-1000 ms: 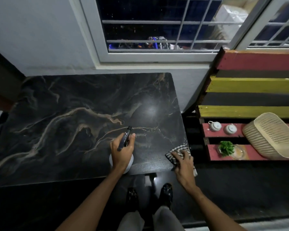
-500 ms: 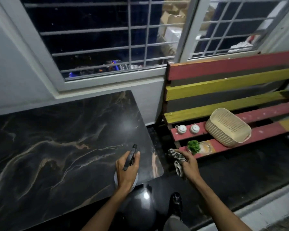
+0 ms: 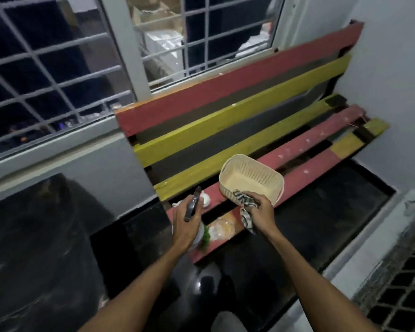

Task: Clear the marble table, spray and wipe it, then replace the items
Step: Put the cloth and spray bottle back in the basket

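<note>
Head view: the cream basket [image 3: 268, 185] sits on the bench [image 3: 297, 149] seat, long side toward the person, just ahead of the right hand [image 3: 261, 210]. That hand bunches the checked cloth [image 3: 247, 219] at the basket's near wall; contact unclear. The left hand [image 3: 185, 226] wraps the spray bottle [image 3: 191, 207], nozzle up, above the white pots [image 3: 206, 199] and the glass dish [image 3: 222, 230] with its green sprig [image 3: 206, 238]. The marble table [image 3: 34, 236] lies well off left. Likely next: putting the items back. The right hand is nearer the basket, both hands are full, forearms reach forward.

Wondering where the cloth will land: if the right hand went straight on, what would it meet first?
Probably the near wall of the cream basket; the right hand, gripping the checked cloth, is right before it, though depth is unclear.
</note>
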